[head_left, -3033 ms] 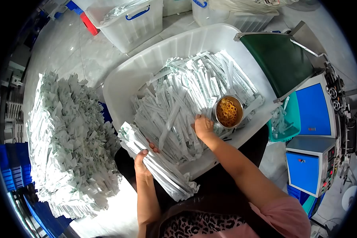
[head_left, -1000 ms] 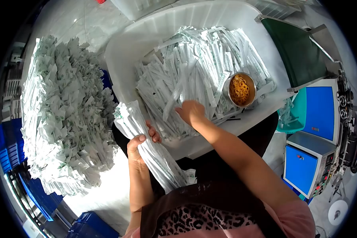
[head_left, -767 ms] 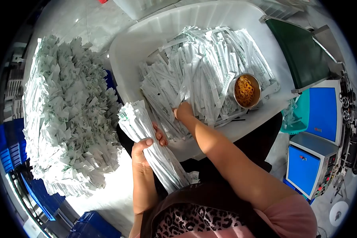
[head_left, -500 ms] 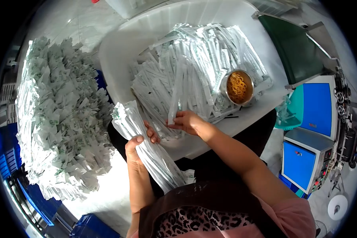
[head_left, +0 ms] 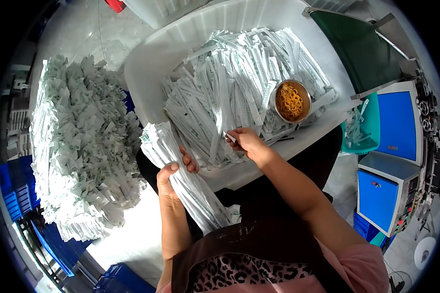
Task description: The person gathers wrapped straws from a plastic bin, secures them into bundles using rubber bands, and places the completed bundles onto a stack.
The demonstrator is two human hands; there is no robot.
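Observation:
My left hand (head_left: pixel 177 168) is wrapped round a thick bundle of long, thin white paper-wrapped packets (head_left: pixel 187 188) with green print, its lower end against my apron. My right hand (head_left: pixel 247 142) is over the near side of a big white plastic tub (head_left: pixel 146 63), thumb and fingers pinched on the end of one white packet (head_left: pixel 229 136). Under and beyond that hand, many loose packets (head_left: pixel 244 68) lie in the tub, mostly lengthwise. A metal bowl of tan rubber bands (head_left: pixel 291 101) rests on them at the right.
Left of the tub stands a large stack of bundled white packets (head_left: pixel 83 156). At the right are a green sloping panel (head_left: pixel 354 51), a teal basket (head_left: pixel 369 124) holding a few packets, and a machine with blue doors (head_left: pixel 376 200). A blue crate (head_left: pixel 122 279) sits at lower left.
My right hand has shifted slightly right and up, and its fingers have drawn in to a pinch. The left hand keeps its hold on the bundle. The view has shifted slightly.

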